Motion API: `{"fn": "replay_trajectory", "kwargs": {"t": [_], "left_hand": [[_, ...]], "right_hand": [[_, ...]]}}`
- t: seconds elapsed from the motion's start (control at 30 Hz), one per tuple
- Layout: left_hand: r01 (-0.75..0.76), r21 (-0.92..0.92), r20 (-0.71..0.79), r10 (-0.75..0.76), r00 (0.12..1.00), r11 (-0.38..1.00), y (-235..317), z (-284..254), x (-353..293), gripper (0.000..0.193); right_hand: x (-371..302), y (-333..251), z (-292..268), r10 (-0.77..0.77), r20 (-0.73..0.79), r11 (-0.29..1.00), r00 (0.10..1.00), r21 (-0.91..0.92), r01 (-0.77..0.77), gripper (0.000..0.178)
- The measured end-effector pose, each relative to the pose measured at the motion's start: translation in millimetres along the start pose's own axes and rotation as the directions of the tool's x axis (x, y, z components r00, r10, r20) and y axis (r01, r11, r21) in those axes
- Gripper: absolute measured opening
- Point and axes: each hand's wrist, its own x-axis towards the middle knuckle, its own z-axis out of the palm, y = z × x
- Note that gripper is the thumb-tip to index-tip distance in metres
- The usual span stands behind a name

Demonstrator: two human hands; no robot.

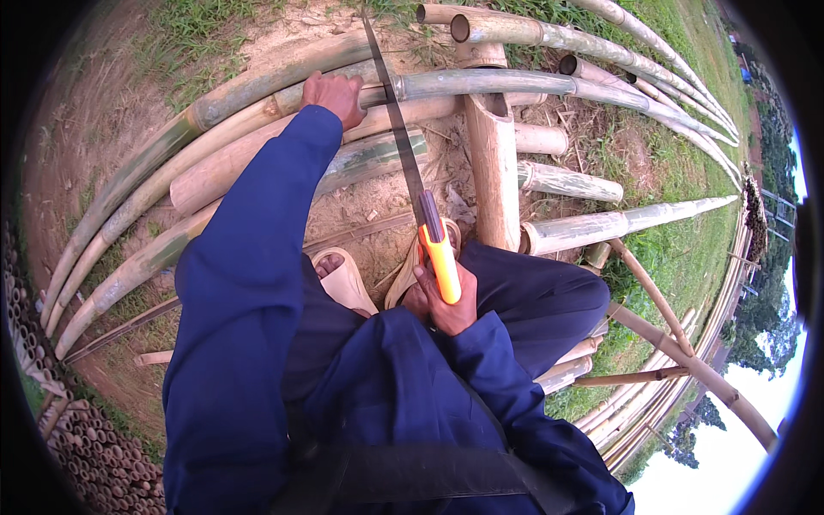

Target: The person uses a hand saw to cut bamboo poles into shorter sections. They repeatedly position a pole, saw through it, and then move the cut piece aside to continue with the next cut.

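Observation:
My right hand [452, 299] is closed round the orange-yellow handle of a hand saw [439, 253]. Its long dark blade points away from me and lies across a long bamboo pole [489, 82]. How deep the teeth sit in the pole cannot be made out. Just left of the blade, my left hand [336, 96] grips the same pole, knuckles up. Under the pole, right of the saw, a thick upright-lying bamboo piece [493, 172] with a cut-open top end runs toward me. A thicker greenish pole [232, 99] passes beyond my left hand.
Short bamboo lengths [571, 182] lie on the ground at right, beside a long pole [618, 225]. More poles [584, 40] fan out at far right. Stacked bamboo ends [112, 455] fill the lower left. A slanted bamboo frame [687, 365] stands at right. My sandalled feet [343, 279] are below the saw.

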Motion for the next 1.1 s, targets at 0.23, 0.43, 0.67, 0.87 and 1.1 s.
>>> {"fn": "replay_trajectory", "kwargs": {"t": [0.23, 0.43, 0.67, 0.87, 1.1], "left_hand": [[0.006, 0.017, -0.145, -0.004, 0.989, 1.000, 4.8, 6.9, -2.6, 0.042], [-0.118, -0.184, -0.372, 0.041, 0.927, 0.976, -0.5, 16.6, -9.6, 0.049], [-0.012, -0.152, -0.221, -0.022, 0.975, 0.988, 2.8, 31.7, -5.5, 0.051], [-0.092, 0.079, -0.235, 0.108, 0.966, 0.993, -4.7, 23.2, -4.2, 0.043], [-0.025, 0.029, -0.163, 0.030, 0.986, 0.999, 4.6, 32.4, -0.5, 0.041]], "right_hand": [[39.9, -3.3, 5.9, -0.037, -0.014, 0.990, 0.999, -0.136, 0.035, 0.018], [16.3, -5.0, 0.0, -0.031, -0.005, 0.997, 1.000, -0.070, 0.030, 0.017], [32.6, -16.1, 3.0, -0.034, 0.016, 0.986, 0.999, -0.163, 0.036, 0.018], [14.2, 2.7, -5.8, -0.096, -0.033, 0.989, 0.995, -0.115, 0.091, 0.020], [39.6, -8.2, 5.2, -0.132, -0.027, 0.983, 0.991, -0.130, 0.128, 0.016]]}}
